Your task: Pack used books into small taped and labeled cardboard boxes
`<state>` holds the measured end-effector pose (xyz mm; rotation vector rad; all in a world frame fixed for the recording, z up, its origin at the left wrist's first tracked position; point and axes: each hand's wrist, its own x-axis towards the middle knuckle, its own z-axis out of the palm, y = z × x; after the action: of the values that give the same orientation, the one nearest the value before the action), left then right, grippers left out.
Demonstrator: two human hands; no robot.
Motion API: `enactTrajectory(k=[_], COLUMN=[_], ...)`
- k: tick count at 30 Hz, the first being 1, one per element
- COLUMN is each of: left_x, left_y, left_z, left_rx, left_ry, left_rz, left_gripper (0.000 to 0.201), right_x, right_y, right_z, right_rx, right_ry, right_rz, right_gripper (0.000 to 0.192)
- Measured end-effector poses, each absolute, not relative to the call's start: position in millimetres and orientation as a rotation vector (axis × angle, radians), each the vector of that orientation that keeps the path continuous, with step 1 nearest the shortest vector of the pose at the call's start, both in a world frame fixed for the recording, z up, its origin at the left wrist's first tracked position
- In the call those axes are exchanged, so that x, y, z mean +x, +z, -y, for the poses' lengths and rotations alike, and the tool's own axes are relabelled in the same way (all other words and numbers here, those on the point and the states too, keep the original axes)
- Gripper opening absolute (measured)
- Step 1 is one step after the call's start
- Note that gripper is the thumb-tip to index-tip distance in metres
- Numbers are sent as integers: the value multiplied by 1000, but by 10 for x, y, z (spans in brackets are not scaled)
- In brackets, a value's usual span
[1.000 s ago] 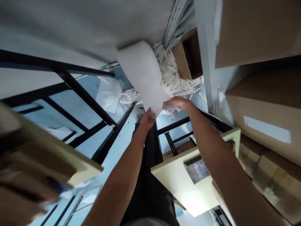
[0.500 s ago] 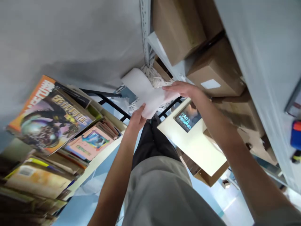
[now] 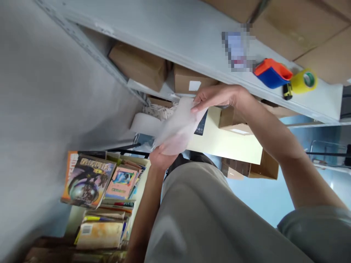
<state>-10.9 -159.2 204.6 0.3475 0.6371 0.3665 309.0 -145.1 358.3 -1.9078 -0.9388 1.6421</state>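
Observation:
A white, slightly see-through wrapping sheet (image 3: 175, 126) is stretched between my two hands. My left hand (image 3: 164, 155) grips its lower end, and some of the fingers show faintly through the sheet. At the upper right edge, my right hand (image 3: 216, 96) pinches the sheet between thumb and fingers. Beyond them, near the wall, lies a white roll (image 3: 145, 124); whether the sheet still joins it I cannot tell. Partly covered by the sheet is a dark printed book or picture (image 3: 201, 124) on a pale yellow tabletop (image 3: 233, 140).
A grey metal shelf (image 3: 164, 29) runs above, with cardboard boxes (image 3: 142, 65) below it. An orange-and-blue tape dispenser (image 3: 272, 73) and a yellow tape roll (image 3: 304, 80) sit on it. Stacked magazines (image 3: 90, 179) stand at left. Shredded paper (image 3: 161, 110) lies behind the sheet.
The view has turned to the right, bringing the shelf top and tape into sight. Both hands still hold the sheet, which is now lifted closer and covers more of the printed picture.

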Motion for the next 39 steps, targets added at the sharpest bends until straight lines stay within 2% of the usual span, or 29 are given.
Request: enactTrajectory(k=[3,7,9,13,15,19,22,25,27,31,36,39], left_x=[96,495,709,1102,1285,1644,1855,1974,2017,2070,2034,1942], left_y=[2262,2401,2401,2358,2351,2386,2422,2423,2381,2129,1604,1315], left_z=[1766,2060,2252,2717,2963,3402,3656,3832,3890,3817,3501,3323], left_rx=[383,359,358,389,397,394,395,393,388,366,330,314], left_ry=[280,197,173,203,244,254,203,181,173,262,360,351], left_rz=[-525,-534,-548,-658,-743,-821,-867,-929,-958,-1100,-1481,-1586], left_gripper=[69,78,79,68,62,60,57,53,48,32,19,30], right_x=[3456,4038,4262,4601,4811,5282,5465,5489,5500,5576,5509,5377], right_y=[3807,3767,3741,3826,3852,3762,3715,3718,3664,3276,2544,2130], right_z=[1930,2594,2927,3628,4027,4849,5324,5650,5848,6293,6720,6825], right_rx=[-1924,-2203,-2149,-1949,-1952,-2071,-2080,-2041,-1992,-1843,-1910,-2030], right_ry=[1726,1191,1253,1565,1519,1255,1241,1236,1220,1236,1253,1285], right_rz=[1053,811,842,964,941,846,888,966,961,835,631,533], right_gripper=[24,27,29,50,53,44,45,50,63,93,93,92])
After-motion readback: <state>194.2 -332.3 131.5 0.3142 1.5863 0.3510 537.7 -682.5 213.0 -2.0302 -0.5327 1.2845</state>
